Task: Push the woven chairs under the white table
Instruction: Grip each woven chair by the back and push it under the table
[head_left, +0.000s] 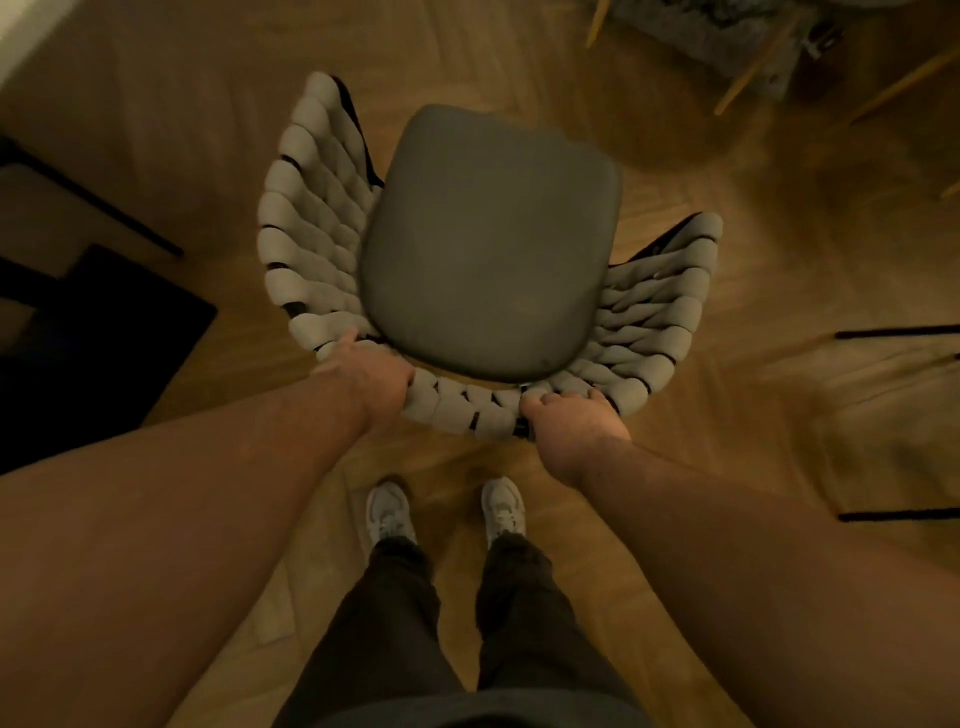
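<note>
Fingers of the right hand are curling over the top rim of the pale grey woven chair with its dark grey padded seat, clenching the strapwork just right of the back's middle. Those of the left hand are wrapping the rim at the rear left corner and are mostly hidden behind the knuckles. Both bare forearms are reaching forward and down, palms down, wrists fairly straight. The person is standing close behind, white shoes pointing at the chair.

The woven chair is standing on the herringbone wooden floor, out in the open. The white table is not showing plainly in this view, so the chair is not yet anywhere under it.

Trouble seems likeliest from the uneven grip: with the left hand at the corner and the right nearer the centre, a shove is liable to be swinging the chair round rather than driving it straight. Its legs are hidden beneath the seat, so they may be catching the thin black legs on the right or the dark mat on the left. The flared woven sides may also be striking the tabletop edge.
</note>
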